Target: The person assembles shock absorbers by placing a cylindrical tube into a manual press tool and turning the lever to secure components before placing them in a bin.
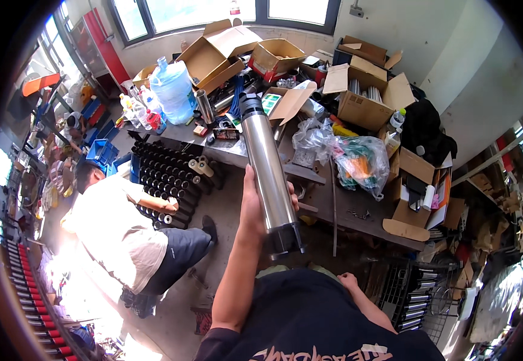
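My left hand (253,201) is closed around a shiny steel cylinder (269,171) with black caps at both ends. It is held up in front of my body, tilted, with its upper end toward the table and its lower black end (284,239) nearest me. The fingertips wrap round its right side. My right hand (349,281) hangs low beside my dark shirt, apart from the cylinder. Most of its fingers are hidden, so its grip does not show.
Ahead stands a cluttered table (364,213) with cardboard boxes (367,90), a large water bottle (172,90) and plastic bags (361,162). At left, a co-worker (120,222) bends over rows of black-ended cylinders (168,177). A wire rack (418,295) holds metal tubes on the right.
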A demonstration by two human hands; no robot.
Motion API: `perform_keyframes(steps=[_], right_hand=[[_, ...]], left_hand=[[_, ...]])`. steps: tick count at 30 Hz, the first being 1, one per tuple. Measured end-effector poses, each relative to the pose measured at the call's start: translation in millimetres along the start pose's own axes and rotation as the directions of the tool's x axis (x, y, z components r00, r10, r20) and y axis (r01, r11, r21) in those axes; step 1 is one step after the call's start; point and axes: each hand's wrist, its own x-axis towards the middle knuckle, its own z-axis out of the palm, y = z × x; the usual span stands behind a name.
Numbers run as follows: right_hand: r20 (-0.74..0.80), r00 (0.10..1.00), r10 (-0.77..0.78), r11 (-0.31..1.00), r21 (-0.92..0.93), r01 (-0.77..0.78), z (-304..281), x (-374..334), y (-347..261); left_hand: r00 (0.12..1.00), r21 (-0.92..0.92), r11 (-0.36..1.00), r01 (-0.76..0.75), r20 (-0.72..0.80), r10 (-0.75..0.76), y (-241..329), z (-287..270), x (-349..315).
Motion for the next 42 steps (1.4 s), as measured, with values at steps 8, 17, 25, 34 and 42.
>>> perform_keyframes(steps=[8,17,25,34,42], right_hand=[[-0.023,1.0,-0.006,1.0,0.015,0.007,4.3,-1.1,-19.3],[-0.125,0.992,0.018,0.99,0.142,0.0,9.7,34.2,-9.4],[-0.108,0.987,-0.123,0.964,0.222,0.144,-36.8,34.9,-90.9],[0.123,0.972,-0.202,0.843,0.527,0.108,-34.0,71.4,-139.8],[0.323,0.946,-0.012,0.632,0.736,-0.243,-45.7,55.6,-137.6]], left_hand=[[0.986,-0.187,0.978,0.086,0.153,-0.058,-2.0,-2.6,8.6],[0.982,-0.257,0.959,0.115,0.175,-0.071,-14.1,10.2,21.4],[0.983,-0.173,0.969,0.175,-0.025,-0.182,-8.4,19.8,21.7],[0.97,-0.285,0.931,0.228,-0.009,-0.241,-18.7,6.9,23.8],[0.968,-0.309,0.925,0.219,-0.05,-0.246,-24.7,3.4,18.1]])
